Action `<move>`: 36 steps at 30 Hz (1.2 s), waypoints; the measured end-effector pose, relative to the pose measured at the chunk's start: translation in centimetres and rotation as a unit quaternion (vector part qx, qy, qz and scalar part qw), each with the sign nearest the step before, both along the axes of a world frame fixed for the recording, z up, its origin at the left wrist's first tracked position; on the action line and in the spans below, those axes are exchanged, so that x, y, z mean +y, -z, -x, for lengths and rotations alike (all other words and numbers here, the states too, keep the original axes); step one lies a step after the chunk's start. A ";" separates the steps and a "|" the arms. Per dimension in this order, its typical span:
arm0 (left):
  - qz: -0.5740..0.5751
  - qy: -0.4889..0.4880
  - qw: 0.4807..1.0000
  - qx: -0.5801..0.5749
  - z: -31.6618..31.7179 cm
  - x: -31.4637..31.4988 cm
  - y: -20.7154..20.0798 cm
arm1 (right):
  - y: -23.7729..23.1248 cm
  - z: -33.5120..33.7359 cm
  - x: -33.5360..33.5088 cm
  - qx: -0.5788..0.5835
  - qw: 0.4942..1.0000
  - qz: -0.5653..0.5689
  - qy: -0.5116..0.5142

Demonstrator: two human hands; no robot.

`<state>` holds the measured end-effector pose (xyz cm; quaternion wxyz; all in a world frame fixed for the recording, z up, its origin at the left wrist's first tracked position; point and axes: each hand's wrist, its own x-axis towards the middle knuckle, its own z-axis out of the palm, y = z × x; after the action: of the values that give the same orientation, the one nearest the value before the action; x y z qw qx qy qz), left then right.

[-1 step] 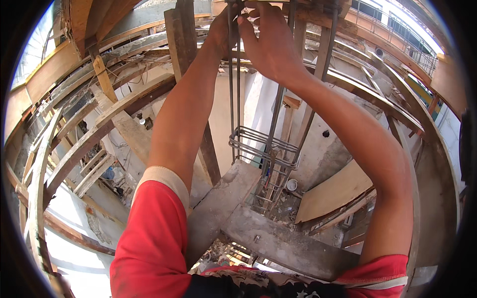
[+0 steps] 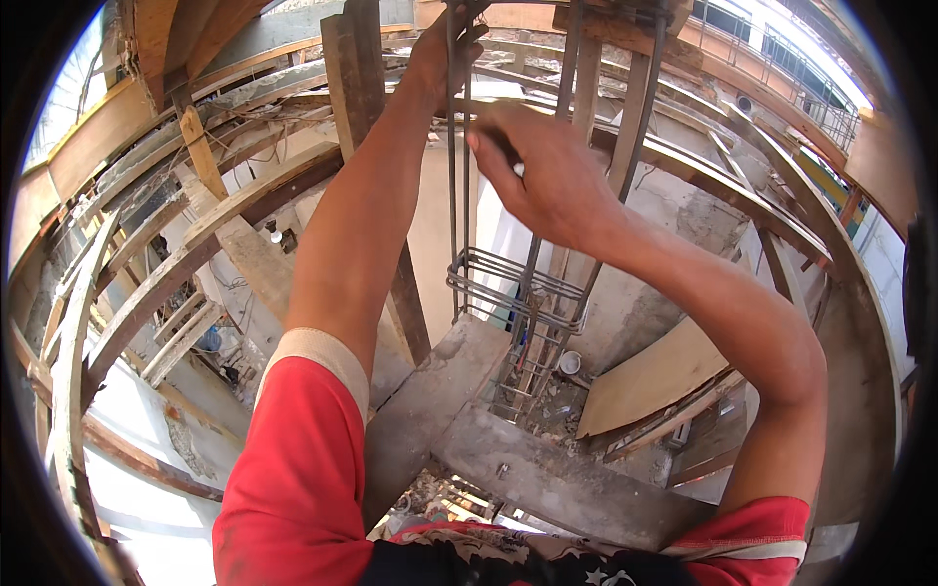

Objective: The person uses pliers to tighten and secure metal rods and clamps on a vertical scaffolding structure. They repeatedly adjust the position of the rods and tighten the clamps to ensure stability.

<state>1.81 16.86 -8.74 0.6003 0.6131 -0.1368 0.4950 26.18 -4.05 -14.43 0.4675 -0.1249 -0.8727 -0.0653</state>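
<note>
A: Where is the left hand (image 2: pixel 437 59)?
B: High in the head view, at the two left-hand steel bars (image 2: pixel 453 195). Its fingers are bent and show past the bars on their right side. The upper edge cuts it off, so I cannot tell how tightly it closes, or on what.
A: And the right hand (image 2: pixel 562 186)?
B: Lower, half curled, thumb pointing at those bars. There is a gap between thumb and forefinger, with a pale spot in it. The fingertips are blurred; I cannot tell whether they pinch anything.
A: Where do the bars stand?
B: Upright, just beside the far end of the concrete beam (image 2: pixel 420 391). A stack of rectangular metal rings (image 2: pixel 459 281) sits low around them, near that end.
A: Any markings to read?
B: The dark shirt front (image 2: pixel 440 565) carries a pale print with a star (image 2: pixel 594 577), between red sleeves (image 2: pixel 293 469). Signs on the far buildings are too small to tell.
</note>
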 end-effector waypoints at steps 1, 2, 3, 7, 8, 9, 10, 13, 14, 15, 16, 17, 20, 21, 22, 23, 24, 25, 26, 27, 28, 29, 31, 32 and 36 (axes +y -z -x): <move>0.000 -0.105 0.994 -0.018 -1.4 0.0 0.2 | 2.5 -2.2 -1.4 -0.147 0.981 0.080 0.100; 0.043 -0.171 0.984 -0.030 -2.8 -0.9 0.1 | 4.7 -3.8 -2.5 -0.294 0.921 0.167 0.195; 0.083 -0.236 0.967 -0.041 -4.7 -2.3 -0.2 | 7.9 -6.0 -2.5 -0.364 0.887 0.176 0.223; 0.115 -0.256 0.958 -0.062 -6.1 -2.1 -0.2 | 16.6 -9.5 0.8 -0.320 0.878 0.269 0.232; 0.133 -0.246 0.958 -0.060 -6.0 -2.4 -0.4 | 18.7 -9.6 1.9 -0.284 0.891 0.276 0.224; 0.087 -0.284 0.954 -0.043 -5.7 -3.2 -0.6 | 20.1 -9.2 2.2 -0.253 0.901 0.287 0.207; 0.046 -0.320 0.946 -0.026 -5.1 -4.0 -0.5 | 19.9 -8.4 1.8 -0.220 0.889 0.355 0.189; 0.067 -0.329 0.942 -0.016 -4.8 -4.7 -0.5 | 19.8 -7.2 0.9 -0.137 0.853 0.474 0.171; 0.072 -0.342 0.937 -0.019 -5.1 -4.9 -0.7 | 20.7 -7.1 1.4 -0.114 0.857 0.470 0.177; 0.068 -0.336 0.939 -0.020 -5.3 -4.8 -0.7 | 21.7 -7.0 1.9 -0.091 0.861 0.466 0.182; 0.063 -0.331 0.941 -0.020 -5.3 -4.7 -0.6 | 21.1 -6.6 1.7 -0.067 0.865 0.462 0.184; 0.059 -0.327 0.943 -0.019 -5.2 -4.6 -0.7 | 19.9 -6.7 1.2 -0.046 0.834 0.524 0.167; 0.057 -0.322 0.945 -0.017 -5.4 -5.4 -0.6 | 19.6 -7.3 1.0 -0.058 0.896 0.403 0.180; 0.068 -0.335 0.939 -0.024 -5.7 -5.7 -0.5 | 19.1 -7.8 1.1 -0.061 0.914 0.362 0.173; 0.068 -0.333 0.940 -0.028 -5.5 -5.7 -0.8 | 17.4 -8.4 0.1 -0.068 0.931 0.319 0.165; 0.070 -0.330 0.941 -0.030 -5.3 -5.6 -0.7 | 15.7 -9.0 -0.9 -0.075 0.945 0.279 0.156; 0.074 -0.332 0.940 -0.031 -4.8 -5.6 -0.6 | 14.2 -9.2 -1.4 -0.049 0.968 0.199 0.142; 0.092 -0.341 0.935 -0.038 -5.2 -5.8 -0.6 | 12.6 -9.6 -1.9 -0.023 0.984 0.119 0.132; 0.094 -0.335 0.937 -0.039 -5.3 -5.9 -0.5 | 11.7 -9.7 -2.3 0.002 0.992 0.040 0.120; 0.096 -0.329 0.939 -0.040 -5.5 -6.1 -0.7 | 11.5 -9.4 -2.4 0.046 0.990 0.118 0.055; 0.099 -0.324 0.940 -0.040 -5.6 -6.1 -0.7 | 11.5 -9.0 -2.6 0.089 0.976 0.198 -0.010; 0.088 -0.323 0.942 -0.037 -5.6 -6.1 -0.5 | 11.5 -8.5 -2.7 0.132 0.949 0.275 -0.074; 0.098 -0.327 0.939 -0.044 -5.6 -6.3 -0.4 | 12.9 -7.8 -3.8 0.128 0.861 0.483 -0.090; 0.100 -0.329 0.938 -0.045 -5.5 -6.2 -0.6 | 14.0 -7.6 -4.5 0.126 0.802 0.577 -0.096; 0.060 -0.329 0.942 -0.038 -5.3 -5.6 -0.6 | 25.1 -8.1 -4.5 0.162 0.552 0.817 -0.030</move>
<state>7.07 11.27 -8.13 0.4336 0.5675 0.0799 0.6954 34.27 -8.58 -39.55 0.2997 -0.4351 -0.4634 0.7114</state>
